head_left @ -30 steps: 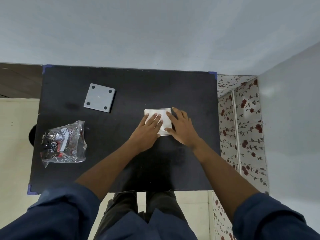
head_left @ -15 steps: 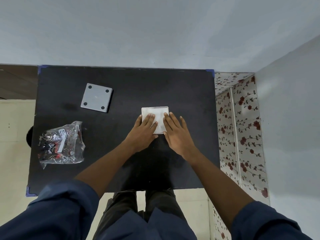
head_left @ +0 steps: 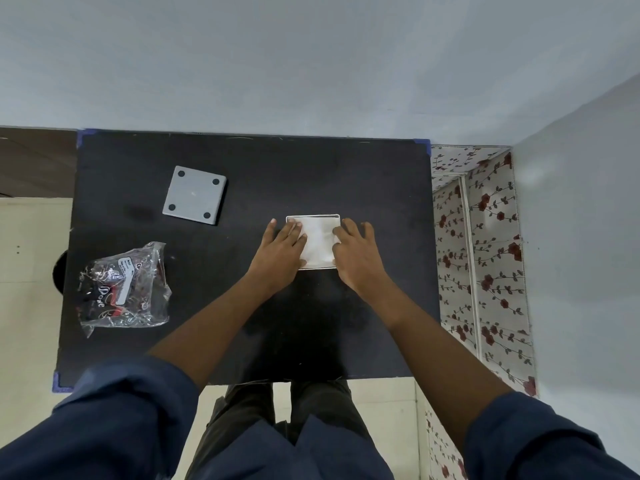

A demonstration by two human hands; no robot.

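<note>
The left hand (head_left: 280,252) and right hand (head_left: 356,252) lay flat, fingers straight, on the white paper (head_left: 318,240) in the square box (head_left: 311,215) mid-way across the black table (head_left: 311,168), where smoothing outward into the corners would probably seat it best.

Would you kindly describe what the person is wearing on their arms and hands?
Dark navy blue sleeves: the left sleeve and right sleeve are pushed up, leaving the forearms bare. The left hand and right hand wear no gloves; no watch, ring or bracelet shows.
</note>
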